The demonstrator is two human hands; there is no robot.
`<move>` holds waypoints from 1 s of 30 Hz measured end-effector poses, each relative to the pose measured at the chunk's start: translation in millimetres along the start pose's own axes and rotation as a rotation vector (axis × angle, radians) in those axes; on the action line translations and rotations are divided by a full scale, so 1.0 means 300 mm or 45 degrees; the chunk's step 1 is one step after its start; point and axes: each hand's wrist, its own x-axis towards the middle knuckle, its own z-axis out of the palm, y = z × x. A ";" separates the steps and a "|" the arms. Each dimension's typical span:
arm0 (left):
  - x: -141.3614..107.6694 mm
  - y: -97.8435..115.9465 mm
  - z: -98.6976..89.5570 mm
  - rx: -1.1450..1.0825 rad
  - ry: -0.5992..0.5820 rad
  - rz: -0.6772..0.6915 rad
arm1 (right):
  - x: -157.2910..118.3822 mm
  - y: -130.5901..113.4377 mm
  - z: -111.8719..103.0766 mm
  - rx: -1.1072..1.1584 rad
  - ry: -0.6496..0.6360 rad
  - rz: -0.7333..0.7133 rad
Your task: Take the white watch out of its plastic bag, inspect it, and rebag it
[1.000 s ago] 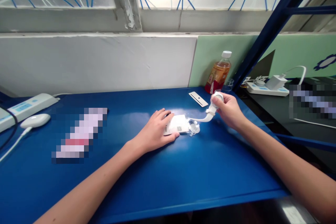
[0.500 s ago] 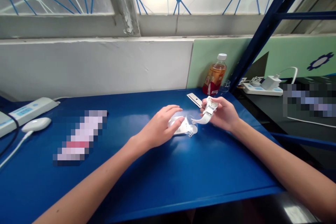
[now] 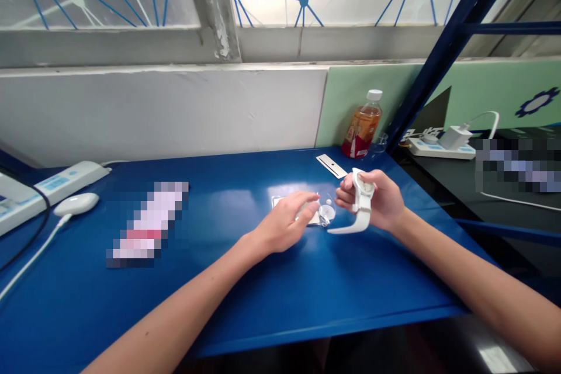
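Note:
A white wristwatch (image 3: 363,201) is gripped in my right hand (image 3: 385,198), its face between thumb and fingers. One end of its strap hangs loose toward the left, above the blue tabletop. My left hand (image 3: 287,219) hovers at or over a clear plastic packet (image 3: 325,213) with white pieces inside; its thumb and fingers are apart. Part of that packet is hidden under the left hand, so whether they touch is unclear. Just behind the right hand, a flat white card (image 3: 332,166) with a dark line lies on the table.
A bottle of reddish drink (image 3: 363,125) stands at the back beside a small clear cup (image 3: 380,143). On the left are a blurred-out flat object (image 3: 151,219), a white charger puck (image 3: 76,204) and a power strip (image 3: 56,190). A blue metal post (image 3: 438,64) rises at the right.
My right hand has turned the watch so its strap hangs lower and further from the packet. My left hand has shifted slightly right and down. The view has moved a little left.

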 end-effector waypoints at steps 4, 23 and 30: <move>-0.013 0.011 -0.001 0.064 0.123 0.193 | 0.025 -0.006 0.077 -0.047 -0.015 -0.030; 0.017 0.048 -0.004 -1.786 -0.053 -0.737 | 0.271 0.080 0.173 0.563 -0.332 0.250; 0.012 0.051 0.004 -1.838 -0.118 -0.722 | 0.249 0.076 0.164 0.448 -0.370 0.250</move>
